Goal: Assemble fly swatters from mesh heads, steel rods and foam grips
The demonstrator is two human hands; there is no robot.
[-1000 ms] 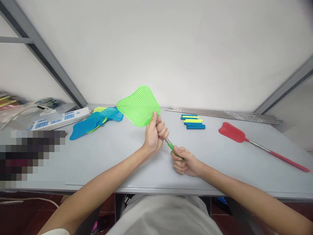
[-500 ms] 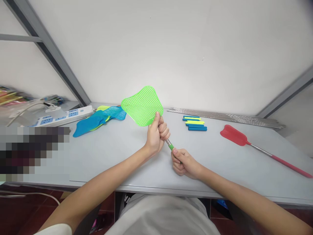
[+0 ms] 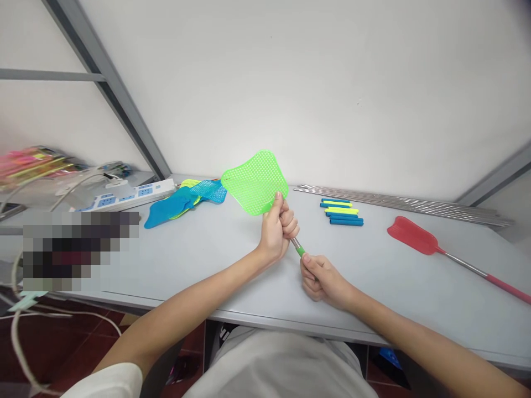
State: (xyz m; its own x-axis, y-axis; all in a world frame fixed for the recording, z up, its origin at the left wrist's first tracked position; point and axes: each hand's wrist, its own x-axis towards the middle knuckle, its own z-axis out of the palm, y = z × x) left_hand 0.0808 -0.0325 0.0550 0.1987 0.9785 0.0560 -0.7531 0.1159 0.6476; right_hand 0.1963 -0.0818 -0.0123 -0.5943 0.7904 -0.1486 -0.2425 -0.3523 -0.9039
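Observation:
A bright green fly swatter [image 3: 256,182] with a mesh head and a metal shaft is held in both hands, tilted above the table. My left hand [image 3: 277,229] is closed round the neck just below the head, its thumb pressed on the mesh's lower edge. Lower down, my right hand [image 3: 324,281] is wrapped round the green grip, most of which it hides. Between the two hands a short piece of bare metal shaft shows. To the right lies a red fly swatter [image 3: 414,236] with a metal shaft and red grip.
Blue and yellow grip tubes [image 3: 342,213] lie beyond my right hand. Thin metal rods [image 3: 398,203] run along the wall. Blue swatter heads [image 3: 172,206] and yellow ones are piled at the left, beside a white power strip [image 3: 136,193]. Packaged goods [image 3: 37,166] stand farther left.
The whole view has shifted, so everything sits a little farther right. Both hands keep the same hold on the green fly swatter.

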